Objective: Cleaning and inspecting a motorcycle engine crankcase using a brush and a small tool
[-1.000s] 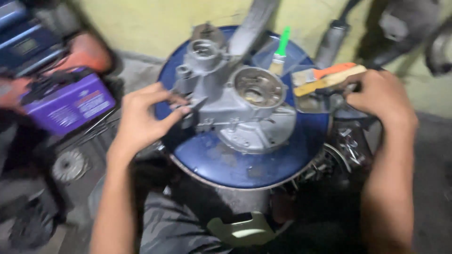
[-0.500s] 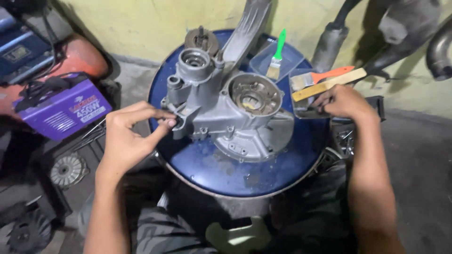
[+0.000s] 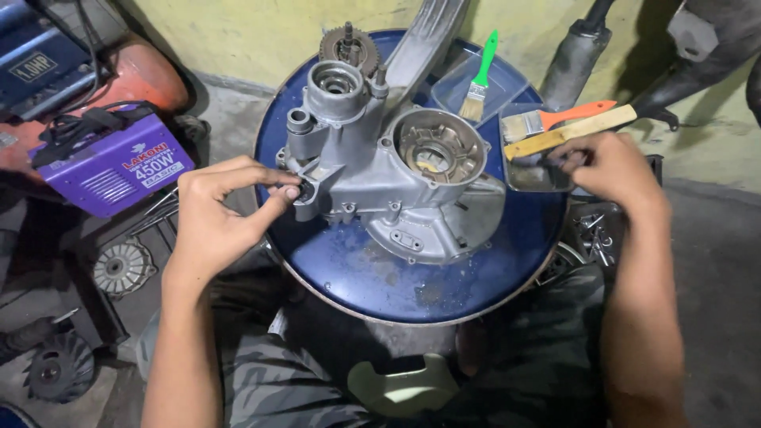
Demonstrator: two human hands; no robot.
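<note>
A grey metal engine casing (image 3: 396, 170) lies on the round blue drum top (image 3: 357, 273). My left hand (image 3: 218, 210) pinches a small dark round part (image 3: 304, 192) against the casing's left lug with thumb and fingers. My right hand (image 3: 610, 170) reaches into a small metal tray (image 3: 533, 178) at the drum's right edge; its fingertips are curled in the tray and what they touch is hidden. A gear (image 3: 349, 43) sticks up at the casing's far end.
A green-handled brush (image 3: 479, 79) rests in a clear tray. An orange-handled brush (image 3: 555, 119) and a wooden-handled brush (image 3: 571, 131) lie by the metal tray. A purple welding machine (image 3: 111, 166) stands on the left floor, with round metal parts (image 3: 119, 269) near it. Exhaust pipes (image 3: 571, 59) lean at the back.
My left hand has closed its fingers on the small dark part at the casing's lug. My right hand stays at the metal tray. The view has steadied.
</note>
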